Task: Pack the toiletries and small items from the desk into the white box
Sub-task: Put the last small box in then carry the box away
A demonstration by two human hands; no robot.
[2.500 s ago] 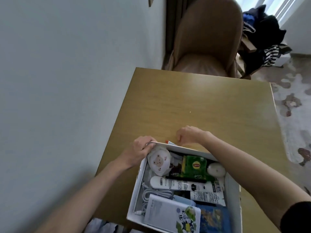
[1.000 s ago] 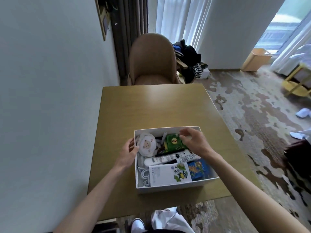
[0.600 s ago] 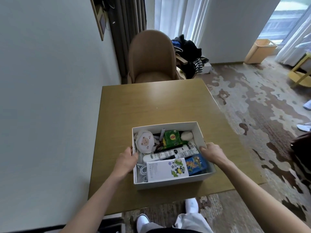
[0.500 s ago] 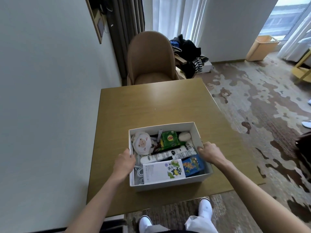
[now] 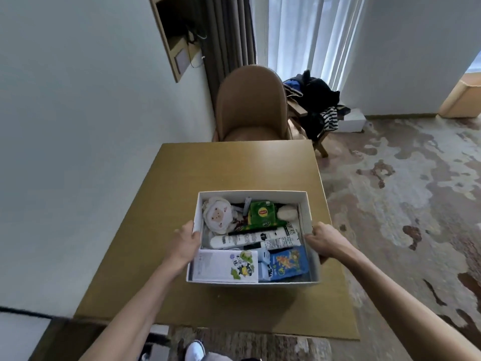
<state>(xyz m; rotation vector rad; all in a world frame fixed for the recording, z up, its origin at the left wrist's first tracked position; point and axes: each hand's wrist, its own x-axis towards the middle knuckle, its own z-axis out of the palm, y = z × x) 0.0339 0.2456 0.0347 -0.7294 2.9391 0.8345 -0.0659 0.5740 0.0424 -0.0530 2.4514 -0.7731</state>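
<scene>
The white box (image 5: 251, 195) sits over the near half of the wooden desk (image 5: 229, 165), full of small items. Inside lie a round sheep-face pouch (image 5: 217, 216), a green Lipton tea packet (image 5: 262, 213), a white fluffy ball (image 5: 286, 213), white tubes (image 5: 250, 239), a white carton with cartoon print (image 5: 225, 265) and a blue packet (image 5: 287, 261). My left hand (image 5: 183, 243) grips the box's left wall, thumb over the rim. On the opposite side, my right hand (image 5: 322, 242) grips the right wall.
A tan chair (image 5: 251, 105) stands at the desk's far edge. Dark clothes (image 5: 316, 100) are piled on a stool to its right. A white wall runs along the desk's left side. Patterned carpet (image 5: 403, 191) spreads to the right. My shoes show below the near desk edge.
My right hand left the items inside the box and took hold of the right wall. With both hands on its sides, the box shifted toward me; its near end now looks raised.
</scene>
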